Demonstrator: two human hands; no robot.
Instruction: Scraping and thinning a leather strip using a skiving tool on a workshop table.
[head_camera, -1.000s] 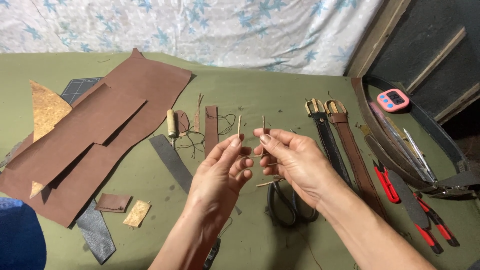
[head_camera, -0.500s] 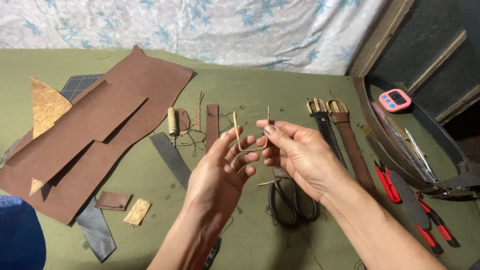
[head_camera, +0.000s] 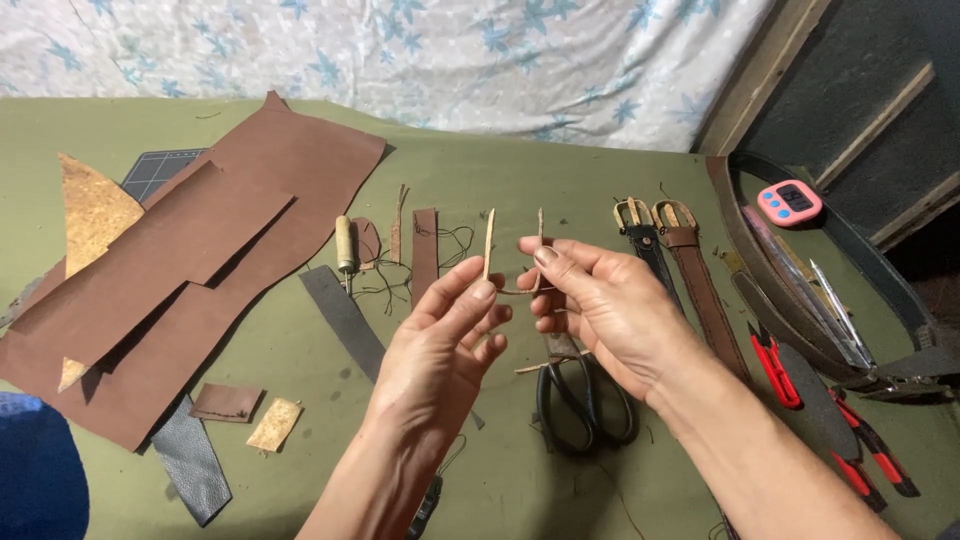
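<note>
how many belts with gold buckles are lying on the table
2: a black belt and a brown belt, side by side right of the right hand. More straps curl at the far right; their buckles are hidden.

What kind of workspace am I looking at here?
Likely a leatherworking bench: brown leather sheets, buckled belts and black scissors lie on a green table.

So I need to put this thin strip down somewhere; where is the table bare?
Bare green table lies behind the narrow brown strip, up to the patterned cloth, and between the tan scrap and the left hand. Crowded: right side around belts, black scissors, red-handled tools.
</note>
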